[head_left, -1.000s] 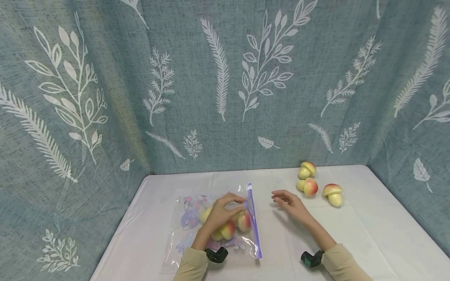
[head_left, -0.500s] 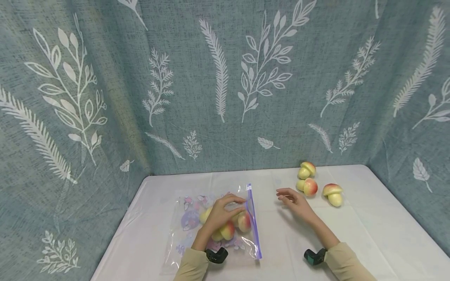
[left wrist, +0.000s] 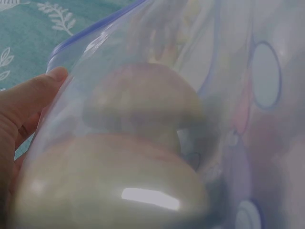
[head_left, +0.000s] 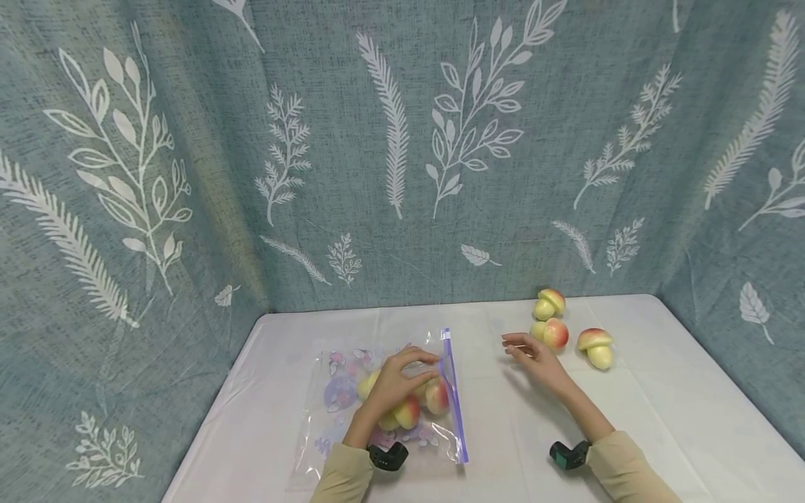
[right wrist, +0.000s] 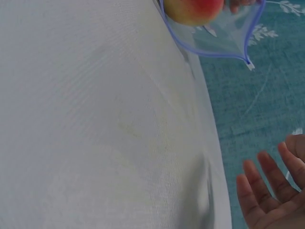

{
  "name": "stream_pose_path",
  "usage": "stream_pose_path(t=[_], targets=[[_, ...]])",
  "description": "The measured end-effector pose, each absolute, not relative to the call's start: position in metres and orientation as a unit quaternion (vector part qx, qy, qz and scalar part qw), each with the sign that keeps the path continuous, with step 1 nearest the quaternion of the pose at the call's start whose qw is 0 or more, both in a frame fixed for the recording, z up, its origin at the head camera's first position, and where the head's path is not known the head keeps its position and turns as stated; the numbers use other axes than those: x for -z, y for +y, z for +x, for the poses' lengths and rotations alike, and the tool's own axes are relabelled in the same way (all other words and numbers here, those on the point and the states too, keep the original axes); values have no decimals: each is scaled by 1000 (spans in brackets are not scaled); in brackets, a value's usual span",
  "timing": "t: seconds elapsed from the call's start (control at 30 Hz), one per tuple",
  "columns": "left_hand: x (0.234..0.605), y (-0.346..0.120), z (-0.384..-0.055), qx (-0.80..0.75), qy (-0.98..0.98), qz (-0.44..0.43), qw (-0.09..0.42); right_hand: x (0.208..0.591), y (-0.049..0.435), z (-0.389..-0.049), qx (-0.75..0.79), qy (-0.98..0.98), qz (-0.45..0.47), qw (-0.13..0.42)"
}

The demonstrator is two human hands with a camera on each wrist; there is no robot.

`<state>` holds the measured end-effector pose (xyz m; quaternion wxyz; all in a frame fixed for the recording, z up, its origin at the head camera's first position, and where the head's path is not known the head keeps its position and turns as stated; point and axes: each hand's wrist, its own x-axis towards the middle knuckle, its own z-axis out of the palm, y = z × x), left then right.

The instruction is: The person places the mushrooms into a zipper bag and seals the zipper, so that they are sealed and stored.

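Note:
My left hand holds the upper film of a clear printed zip bag near its purple zip edge. In the left wrist view the thumb lies along the bag's lip. Several yellow-and-red toy mushrooms lie inside the bag, partly covered by that hand. The right wrist view shows the bag's mouth gaping, a red-yellow cap just within. Over the table, right of the bag, my right hand hovers with fingers loosely bent and nothing in them.
Three more toy mushrooms sit at the back right: one farthest back, one just beyond my right hand, one farther right. A white cloth covers the table. A blue-green leaf-patterned curtain hangs behind and at both sides.
My right hand has moved right and slightly back, away from the bag and closer to the loose mushrooms. The left hand and the bag have stayed in place.

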<state>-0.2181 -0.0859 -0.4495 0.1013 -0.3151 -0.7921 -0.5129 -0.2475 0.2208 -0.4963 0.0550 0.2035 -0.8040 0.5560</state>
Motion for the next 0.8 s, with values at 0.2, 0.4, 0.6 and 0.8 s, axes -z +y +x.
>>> stream_pose_path(t=[0.2,0.4,0.6,0.8], targets=[[449,-86,-217,504,-795,-321,105,497,227,-248,-557,-807,190,51],[448,-86,-217,503,-800,-315,89,490,232,-248,-549,-815,175,59],[444,-87,-216,509,-801,-306,70,477,233,-243,-542,-819,174,66],[443,-87,-215,509,-803,-304,67,473,237,-242,-540,-821,171,72]])
